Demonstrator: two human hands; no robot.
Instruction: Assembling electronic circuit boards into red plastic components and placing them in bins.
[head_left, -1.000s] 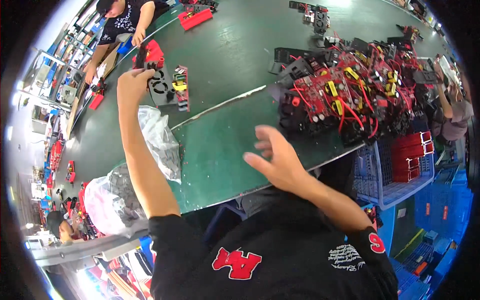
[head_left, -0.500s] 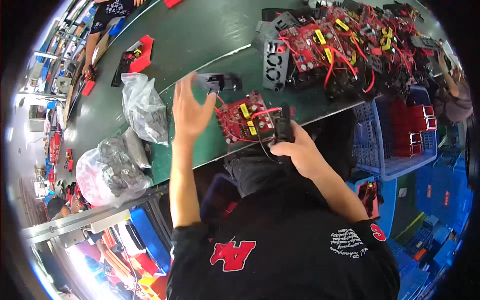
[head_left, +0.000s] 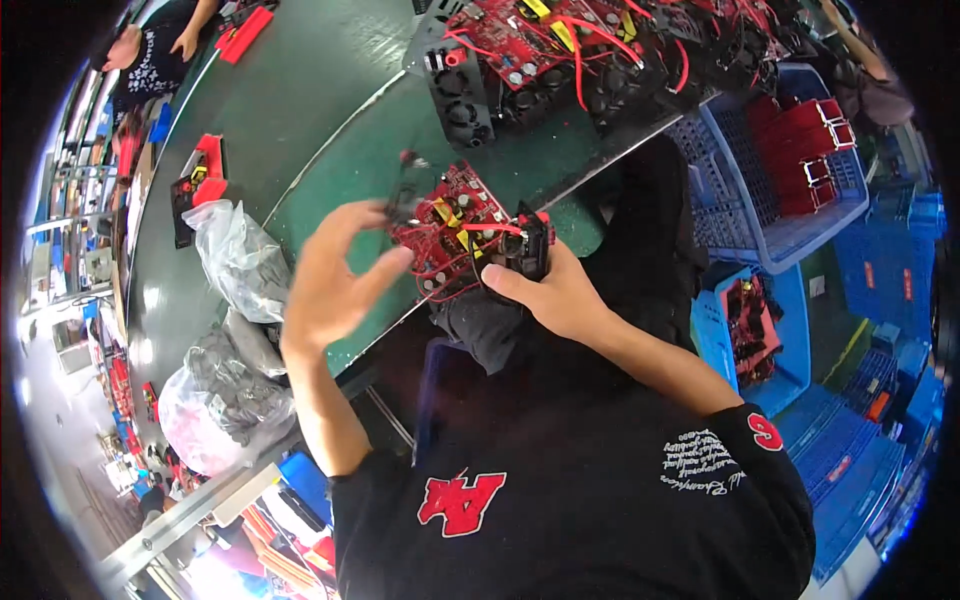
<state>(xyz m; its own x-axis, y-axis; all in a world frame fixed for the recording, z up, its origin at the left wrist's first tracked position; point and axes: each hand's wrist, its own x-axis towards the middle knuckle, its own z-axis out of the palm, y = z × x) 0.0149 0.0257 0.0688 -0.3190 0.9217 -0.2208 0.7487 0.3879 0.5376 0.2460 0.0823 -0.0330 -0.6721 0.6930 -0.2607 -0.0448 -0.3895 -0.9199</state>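
Note:
My right hand (head_left: 555, 290) is closed round a black end panel (head_left: 533, 245) with its thumb on the near side. Red and black wires join that panel to a red circuit board (head_left: 465, 205) with yellow-wrapped parts, which sits tilted at the table's near edge. My left hand (head_left: 335, 275) is left of the board, slightly blurred, with thumb and fingers spread apart. Just beyond its fingertips, at the board's far left end, a second dark panel (head_left: 408, 185) is smeared by motion; whether the fingertips touch it is unclear.
Red boards with black fan panels (head_left: 465, 105) are heaped on the green table (head_left: 330, 110). Clear bags of grey parts (head_left: 240, 262) lie left. A blue crate (head_left: 765, 235) with red housings and a blue bin (head_left: 795, 350) stand right. Another person (head_left: 165, 45) is at far left.
The view has shifted, so the table's contents appear displaced. My left hand has come lower beside the board, and the far panel has turned more upright. My right hand keeps its hold on the black end panel.

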